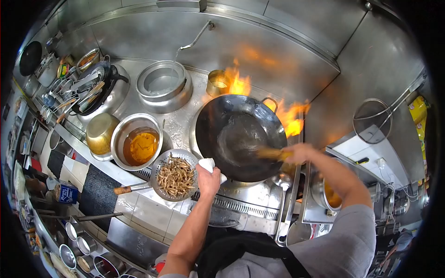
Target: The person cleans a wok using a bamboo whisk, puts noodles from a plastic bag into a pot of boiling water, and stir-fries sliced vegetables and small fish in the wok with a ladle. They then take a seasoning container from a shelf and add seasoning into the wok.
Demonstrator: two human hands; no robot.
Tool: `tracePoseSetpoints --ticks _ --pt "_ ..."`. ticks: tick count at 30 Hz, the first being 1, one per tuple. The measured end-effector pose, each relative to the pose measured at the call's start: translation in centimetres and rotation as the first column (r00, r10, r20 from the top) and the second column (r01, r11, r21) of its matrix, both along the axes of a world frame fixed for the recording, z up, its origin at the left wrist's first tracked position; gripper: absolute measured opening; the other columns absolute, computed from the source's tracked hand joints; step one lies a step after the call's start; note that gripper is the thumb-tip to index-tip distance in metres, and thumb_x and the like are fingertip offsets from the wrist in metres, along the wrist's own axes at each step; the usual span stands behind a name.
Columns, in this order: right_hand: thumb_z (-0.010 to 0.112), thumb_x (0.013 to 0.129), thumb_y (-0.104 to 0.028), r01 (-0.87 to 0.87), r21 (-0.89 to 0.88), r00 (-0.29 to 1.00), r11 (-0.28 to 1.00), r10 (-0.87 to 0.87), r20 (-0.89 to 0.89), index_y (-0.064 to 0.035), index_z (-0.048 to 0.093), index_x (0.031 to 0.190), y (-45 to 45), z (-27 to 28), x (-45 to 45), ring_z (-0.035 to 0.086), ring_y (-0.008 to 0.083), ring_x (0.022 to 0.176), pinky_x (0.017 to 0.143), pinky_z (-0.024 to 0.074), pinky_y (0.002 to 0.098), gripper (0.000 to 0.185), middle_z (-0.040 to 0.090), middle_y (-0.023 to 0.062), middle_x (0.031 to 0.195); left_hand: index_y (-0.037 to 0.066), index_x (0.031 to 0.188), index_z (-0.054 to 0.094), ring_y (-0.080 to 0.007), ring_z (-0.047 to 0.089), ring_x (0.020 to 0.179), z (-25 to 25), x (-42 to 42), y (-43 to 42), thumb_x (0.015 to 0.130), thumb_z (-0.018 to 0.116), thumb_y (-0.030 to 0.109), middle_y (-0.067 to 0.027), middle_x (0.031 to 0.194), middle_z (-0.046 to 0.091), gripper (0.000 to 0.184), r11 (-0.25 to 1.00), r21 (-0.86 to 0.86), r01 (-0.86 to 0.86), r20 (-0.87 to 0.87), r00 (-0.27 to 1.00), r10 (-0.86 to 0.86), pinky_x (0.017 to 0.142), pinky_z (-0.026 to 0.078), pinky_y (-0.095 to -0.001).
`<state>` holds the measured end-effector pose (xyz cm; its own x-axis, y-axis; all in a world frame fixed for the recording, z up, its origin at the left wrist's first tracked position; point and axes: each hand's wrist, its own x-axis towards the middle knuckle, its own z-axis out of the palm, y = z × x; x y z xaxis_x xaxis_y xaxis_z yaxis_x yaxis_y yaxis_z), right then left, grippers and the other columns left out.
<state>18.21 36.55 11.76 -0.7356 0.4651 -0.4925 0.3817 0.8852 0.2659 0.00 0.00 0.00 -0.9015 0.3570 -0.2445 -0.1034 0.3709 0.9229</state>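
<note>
On the metal stove (pixel 176 121), inside one round black wok (pixel 241 125), held one yellowish-brown brush (pixel 269 153) in the right hand (pixel 300 154), with grip closed. With the left hand (pixel 208 182), clasped one white cloth (pixel 207 164) at the rim, beside one perforated metal strainer (pixel 184 154).

A large, dark round wok (pixel 218 118) sits open side up, its curved interior glossy with a pale, wet-looking sheen at the bottom and a loop handle (pixel 269 103) at its far right rim. A yellowish-brown brush (pixel 270 154), blurred, lies low across the wok's near right side, its blurred end over the interior; its bristles cannot be made out. A white cloth (pixel 207 164), bunched and creased, is pressed at the near left rim.
</note>
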Motion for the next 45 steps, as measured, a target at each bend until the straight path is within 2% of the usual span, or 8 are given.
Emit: tracePoseSetpoints --ticks 5,9,15,25,34,35,38,45 --pt "0.06 0.087 -0.047 0.218 -0.101 0.875 0.971 -0.24 -0.419 -0.027 0.057 0.132 -2.2 -5.5 -13.6 0.07 0.0344 0.094 0.081 0.0541 0.0485 0.049 0.072 0.0151 0.1 -0.007 0.117 0.044 -0.0425 0.067 0.095 0.0 -1.1 -1.0 0.081 0.067 0.023 -0.0306 0.102 0.065 0.053 0.992 -0.108 0.068 -0.034 0.997 -0.072 0.085 0.05 -0.0472" --pt "0.06 0.088 -0.047 0.346 -0.489 0.703 0.801 -0.566 -0.43 -0.0282 0.046 0.145 -14.5 -12.2 -15.9 0.063 0.0376 0.113 0.098 0.0485 0.0491 0.062 0.064 0.0164 0.126 -0.005 0.107 0.053 -0.0309 0.068 0.087 -2.3 -3.6 -0.2 0.077 0.069 0.018 -0.0208 0.097 0.068 0.041 0.985 0.107 0.135 0.185 0.971 -0.153 0.077 0.053 -0.0412" --pt "0.061 0.088 -0.052 0.1 -0.57 0.909 0.816 -0.307 -0.28 -0.0226 0.048 0.145 -13.0 -7.8 -4.9 0.055 0.0365 0.125 0.107 0.0422 0.0429 0.066 0.056 0.0139 0.139 -0.003 0.102 0.059 -0.0222 0.063 0.077 -5.0 -3.4 -0.9 0.072 0.064 0.008 -0.0108 0.088 0.065 0.032 0.97 0.181 0.161 0.184 0.964 -0.194 0.07 0.051 -0.036" --pt "0.066 0.093 -0.031 0.275 -0.854 0.149 0.442 -0.897 -0.417 -0.0075 0.047 0.145 -19.5 -6.9 20.7 0.061 0.0217 0.108 0.097 0.0448 0.0306 0.061 0.065 0.0163 0.12 -0.003 0.114 0.052 -0.0222 0.062 0.086 4.2 -4.5 -6.0 0.075 0.06 0.004 -0.0128 0.099 0.063 0.04 0.935 0.285 0.213 -0.081 0.977 -0.198 0.078 0.052 -0.0362" --pt "0.065 0.093 -0.03 0.17 -0.904 -0.017 0.392 -0.916 -0.401 0.0017 0.047 0.142 -23.9 -13.5 26.5 0.056 0.024 0.117 0.104 0.0393 0.0316 0.061 0.061 0.0181 0.13 -0.007 0.11 0.053 -0.0228 0.061 0.082 8.6 0.5 -4.2 0.072 0.063 0.006 -0.0141 0.095 0.062 0.041 0.954 0.205 0.22 -0.303 0.941 -0.151 0.076 0.051 -0.0364" --pt "0.064 0.093 -0.031 0.107 -0.886 -0.045 0.451 -0.888 -0.457 -0.0006 0.047 0.143 -23.4 -15.6 27.1 0.065 0.0224 0.094 0.083 0.0512 0.0319 0.061 0.067 0.016 0.113 -0.007 0.11 0.053 -0.0228 0.061 0.082 9.2 1.2 -3.8 0.072 0.063 0.006 -0.0141 0.095 0.062 0.041 0.954 0.2 0.222 -0.311 0.938 -0.152 0.076 0.051 -0.0364" --pt "0.064 0.093 -0.034 0.057 -0.979 -0.07 0.195 -0.977 -0.199 -0.0087 0.046 0.146 -23.8 -14.5 28.8 0.045 0.011 0.042 0.034 0.0328 0.0284 0.061 0.058 0.0049 0.071 -0.005 0.108 0.055 -0.0296 0.064 0.084 11.5 3.4 -2.8 0.071 0.066 0.013 -0.0184 0.097 0.065 0.042 0.98 0.072 0.187 -0.458 0.879 -0.134 0.08 0.05 -0.0404" --pt "0.064 0.094 -0.035 -0.024 -0.984 -0.007 0.179 -0.984 -0.179 -0.0098 0.046 0.146 -19.8 -19.4 32.0 0.049 0.0121 0.046 0.038 0.038 0.0296 0.061 0.06 0.0054 0.073 -0.002 0.113 0.056 -0.0419 0.064 0.1 16.4 8.5 0.2 0.072 0.068 0.021 -0.0247 0.103 0.067 0.049 0.984 -0.172 0.047 -0.662 0.734 -0.151 0.089 0.048 -0.0469"
